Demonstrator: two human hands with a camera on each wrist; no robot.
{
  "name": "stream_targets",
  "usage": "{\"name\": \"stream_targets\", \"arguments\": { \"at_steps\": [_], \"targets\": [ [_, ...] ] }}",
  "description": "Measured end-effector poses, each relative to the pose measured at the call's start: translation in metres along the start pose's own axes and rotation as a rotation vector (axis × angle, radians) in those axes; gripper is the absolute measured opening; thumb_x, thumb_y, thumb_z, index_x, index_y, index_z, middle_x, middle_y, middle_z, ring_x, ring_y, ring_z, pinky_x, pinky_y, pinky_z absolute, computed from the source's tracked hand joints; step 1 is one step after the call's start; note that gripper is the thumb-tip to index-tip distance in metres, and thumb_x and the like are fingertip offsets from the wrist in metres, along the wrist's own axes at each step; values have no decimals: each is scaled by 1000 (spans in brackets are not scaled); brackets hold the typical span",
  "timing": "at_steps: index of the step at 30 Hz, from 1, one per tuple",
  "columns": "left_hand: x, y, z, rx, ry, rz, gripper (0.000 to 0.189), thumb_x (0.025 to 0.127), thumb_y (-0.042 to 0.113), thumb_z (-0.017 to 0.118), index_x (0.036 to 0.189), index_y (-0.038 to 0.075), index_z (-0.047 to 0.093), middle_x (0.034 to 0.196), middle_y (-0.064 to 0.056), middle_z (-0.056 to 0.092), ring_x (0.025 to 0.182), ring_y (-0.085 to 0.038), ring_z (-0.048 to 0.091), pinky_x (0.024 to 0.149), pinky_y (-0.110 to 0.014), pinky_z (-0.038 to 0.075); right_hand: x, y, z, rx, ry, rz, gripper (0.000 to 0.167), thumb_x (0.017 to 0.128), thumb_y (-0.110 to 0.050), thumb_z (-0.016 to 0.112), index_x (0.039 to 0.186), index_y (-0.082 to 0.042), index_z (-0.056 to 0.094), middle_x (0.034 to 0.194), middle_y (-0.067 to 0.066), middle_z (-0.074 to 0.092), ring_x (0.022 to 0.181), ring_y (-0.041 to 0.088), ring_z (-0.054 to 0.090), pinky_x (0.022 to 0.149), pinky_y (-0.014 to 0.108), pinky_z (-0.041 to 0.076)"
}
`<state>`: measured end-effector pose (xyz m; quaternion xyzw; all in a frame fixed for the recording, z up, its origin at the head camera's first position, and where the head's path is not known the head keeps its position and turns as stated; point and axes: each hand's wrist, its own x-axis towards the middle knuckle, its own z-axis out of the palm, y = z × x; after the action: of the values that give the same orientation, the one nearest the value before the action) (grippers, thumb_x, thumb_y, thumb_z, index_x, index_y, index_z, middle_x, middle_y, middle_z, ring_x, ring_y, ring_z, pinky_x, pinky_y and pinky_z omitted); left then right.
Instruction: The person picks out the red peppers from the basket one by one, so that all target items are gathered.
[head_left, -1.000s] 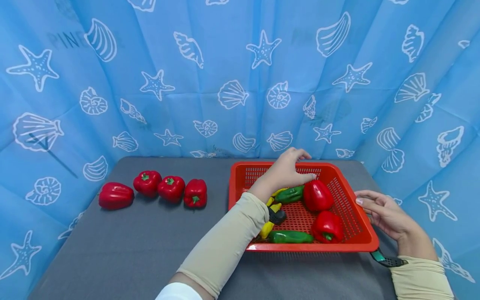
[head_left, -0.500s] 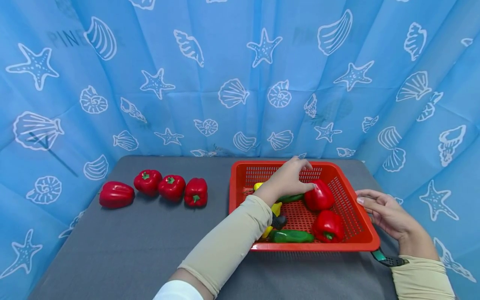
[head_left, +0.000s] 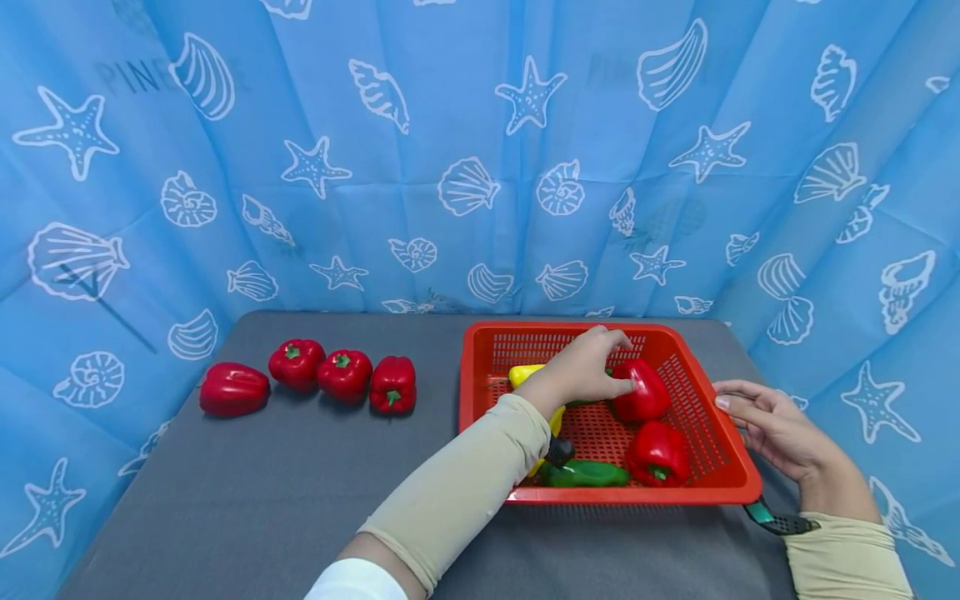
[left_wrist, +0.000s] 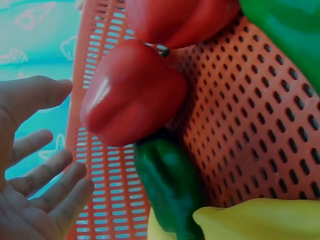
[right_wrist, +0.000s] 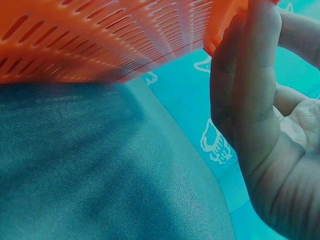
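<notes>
left hand point(head_left: 587, 365) hung over the basket point(head_left: 675, 495), fingers spread, thumb well apart from them, nothing held. far red pepper point(head_left: 645, 392) sat in the basket near its far right corner, stem end toward the near red pepper point(head_left: 660, 454) and one side against the far green pepper point(left_wrist: 167, 175). head view put the thumb over the far red pepper's left side; left wrist view showed a small gap, so no contact seen.

right hand point(head_left: 776, 429) was at the basket's right rim, fingertips on it. tips cut off in the right wrist view, so couldn't tell if it pinched the rim or just touched it.

also in the basket: near green pepper point(head_left: 588, 474) along the near side, yellow peppers point(left_wrist: 270, 220) to the left, partly behind the left arm. four red peppers lay outside on the table point(head_left: 262, 500), left of the basket, in a loose row: side pepper point(head_left: 234, 390) on the left end, then three more.

step looked like a reach at the far red pepper, grasp not made. next move seemed to call for lowering the left hand, closing thumb and fingers round it, right hand steadying the rim.
</notes>
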<state>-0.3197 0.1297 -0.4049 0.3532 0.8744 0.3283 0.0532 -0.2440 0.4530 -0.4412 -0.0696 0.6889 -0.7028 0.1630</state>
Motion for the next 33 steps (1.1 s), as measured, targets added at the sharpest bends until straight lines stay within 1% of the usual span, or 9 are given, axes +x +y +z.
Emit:
{"name": "stream_targets", "arguments": {
  "at_steps": [4, 9, 15, 20, 27, 33],
  "targets": [
    [0, 1, 3, 10, -12, -9, 60, 95, 36, 78, 147, 12, 58, 135, -3, 62, 120, -12, 58, 95, -19, 52, 0, 1, -1, 0, 2, -2, 30, 112, -8, 46, 124, -21, 70, 111, -1, 80, 93, 19, 81, 80, 38, 66],
    [1, 2, 7, 18, -28, -25, 63, 95, 38, 78, 149, 14, 57, 136, 0, 60, 122, -11, 57, 98, -20, 53, 0, 1, 0, 4, 2, -4, 30, 112, -7, 46, 124, -21, 70, 111, -1, 80, 92, 19, 81, 79, 39, 66],
    [3, 1, 12, 53, -34, -16, 62, 95, 38, 79, 148, 15, 57, 135, 0, 59, 119, -7, 56, 98, -15, 52, 0, -1, 0, 14, -11, -12, 31, 112, -6, 45, 125, -20, 70, 112, 0, 80, 93, 20, 81, 80, 40, 66],
    [3, 0, 15, 57, -41, -9, 64, 93, 37, 80, 148, 16, 57, 137, 1, 59, 121, -8, 56, 100, -16, 52, 0, 0, 0, 15, -21, -14, 32, 112, -6, 44, 125, -20, 70, 112, 1, 80, 93, 20, 81, 80, 40, 66],
    [5, -2, 19, 78, -55, 7, 68, 92, 36, 82, 151, 14, 55, 139, 1, 60, 124, -8, 55, 102, -16, 51, 0, 0, -1, 7, -14, -6, 32, 112, -6, 45, 125, -21, 70, 112, 0, 80, 94, 19, 81, 80, 40, 66],
    [5, -1, 20, 66, -77, -9, 72, 91, 35, 84, 153, 15, 53, 141, 1, 60, 125, -8, 54, 100, -16, 54, 0, 0, -1, 5, -5, -1, 31, 112, -7, 45, 124, -21, 70, 112, 0, 80, 94, 19, 80, 80, 40, 66]
  ]
}}
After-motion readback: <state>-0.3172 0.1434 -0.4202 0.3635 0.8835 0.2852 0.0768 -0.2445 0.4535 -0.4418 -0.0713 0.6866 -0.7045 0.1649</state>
